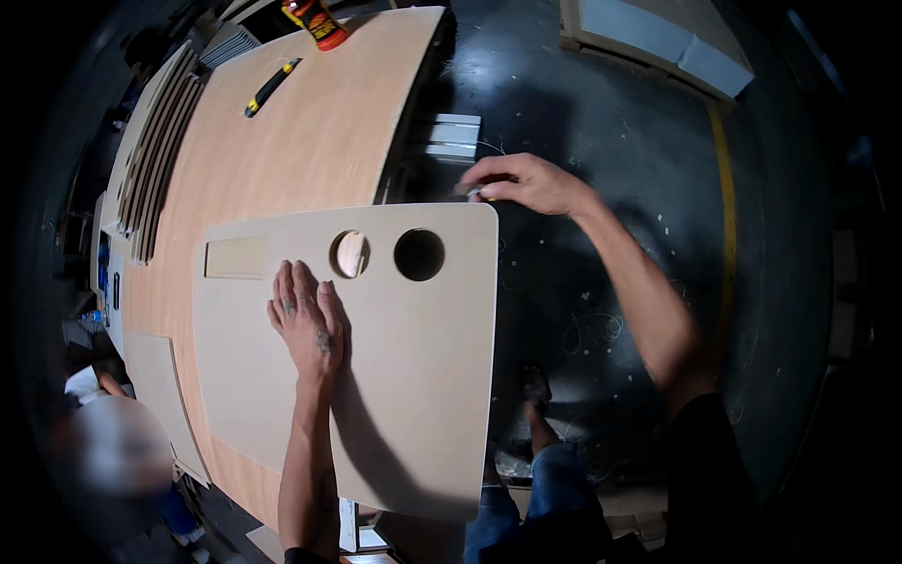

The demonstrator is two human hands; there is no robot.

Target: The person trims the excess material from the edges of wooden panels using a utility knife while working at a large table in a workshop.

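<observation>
A large pale board (413, 376) with rounded corners lies on the wooden table, its right part jutting past the table's edge. It has two round holes and a rectangular cut-out or recess along its far side. My left hand (305, 320) rests flat on the board, fingers stretched out, just left of the nearer-to-middle hole. Beyond the board's far right corner, my right hand (531, 185) is closed in a pinch. Between its fingertips is a small greyish object (474, 192), too small and blurred to name.
On the wooden table (282, 160) lie a yellow-black utility knife (272, 87) and a red bottle (318, 26). Stacked panels (160, 150) line the left side, near a smaller board (164, 395). Another person (117, 446) is at lower left. A pallet with boxes (648, 42) stands far right.
</observation>
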